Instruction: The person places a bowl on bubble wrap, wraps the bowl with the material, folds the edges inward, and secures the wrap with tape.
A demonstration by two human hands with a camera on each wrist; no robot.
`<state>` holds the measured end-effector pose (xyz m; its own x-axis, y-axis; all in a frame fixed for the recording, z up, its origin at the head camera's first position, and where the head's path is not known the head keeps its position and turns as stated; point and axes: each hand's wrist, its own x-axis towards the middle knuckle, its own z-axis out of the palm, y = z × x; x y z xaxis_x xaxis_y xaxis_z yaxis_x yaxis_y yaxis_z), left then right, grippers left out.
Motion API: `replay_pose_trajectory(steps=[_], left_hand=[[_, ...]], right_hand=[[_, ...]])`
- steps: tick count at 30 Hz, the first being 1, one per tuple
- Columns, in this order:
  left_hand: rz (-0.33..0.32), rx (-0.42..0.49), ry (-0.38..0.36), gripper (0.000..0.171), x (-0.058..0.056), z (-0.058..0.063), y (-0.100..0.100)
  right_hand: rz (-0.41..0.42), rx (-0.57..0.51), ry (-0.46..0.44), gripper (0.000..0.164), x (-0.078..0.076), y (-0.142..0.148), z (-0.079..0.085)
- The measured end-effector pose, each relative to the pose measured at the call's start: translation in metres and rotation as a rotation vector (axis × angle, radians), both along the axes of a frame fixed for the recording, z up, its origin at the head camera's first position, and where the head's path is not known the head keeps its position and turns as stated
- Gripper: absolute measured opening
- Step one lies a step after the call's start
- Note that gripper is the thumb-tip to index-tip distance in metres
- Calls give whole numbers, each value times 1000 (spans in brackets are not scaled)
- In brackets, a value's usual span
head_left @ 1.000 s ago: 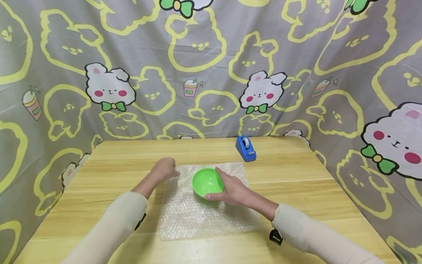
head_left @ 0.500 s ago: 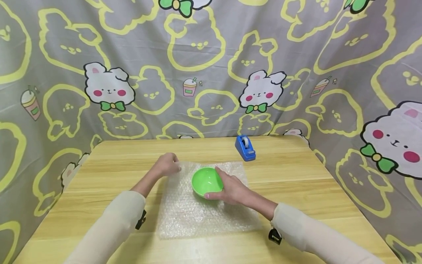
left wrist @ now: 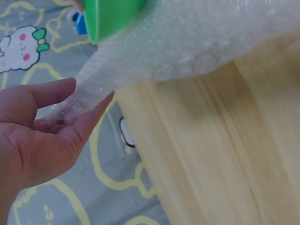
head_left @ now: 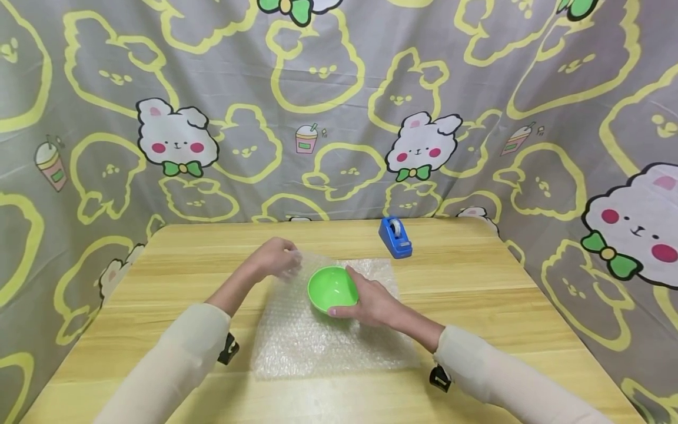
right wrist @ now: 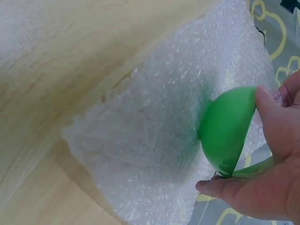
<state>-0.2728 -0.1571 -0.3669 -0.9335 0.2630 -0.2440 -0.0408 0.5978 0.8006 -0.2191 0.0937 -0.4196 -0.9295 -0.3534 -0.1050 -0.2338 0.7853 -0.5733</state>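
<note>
Left hand (head_left: pixel 275 257): fingers pinch the far-left corner of the bubble wrap (head_left: pixel 328 341), lifted off the worktop (head_left: pixel 477 282). Right hand (head_left: pixel 371 303): fingers curled round the green bowl (head_left: pixel 332 288) rim, mid-sheet. Wrap likely light, limp, best held by corners; bowl probably stiff, smooth, light.

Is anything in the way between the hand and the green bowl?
No. The right hand already holds the green bowl by its rim, on the bubble wrap. The left hand pinches a corner of that wrap.
</note>
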Motion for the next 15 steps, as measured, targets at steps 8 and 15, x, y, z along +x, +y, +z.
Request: replay_pose_trajectory(steps=[8,15], left_hand=[[-14,70,-33,27,7,12,14],[-68,18,10,28,17,16,27]], right_hand=[[-10,-2,-6,113,-1,-1,1],[5,-7,-1,114,0,-1,2]])
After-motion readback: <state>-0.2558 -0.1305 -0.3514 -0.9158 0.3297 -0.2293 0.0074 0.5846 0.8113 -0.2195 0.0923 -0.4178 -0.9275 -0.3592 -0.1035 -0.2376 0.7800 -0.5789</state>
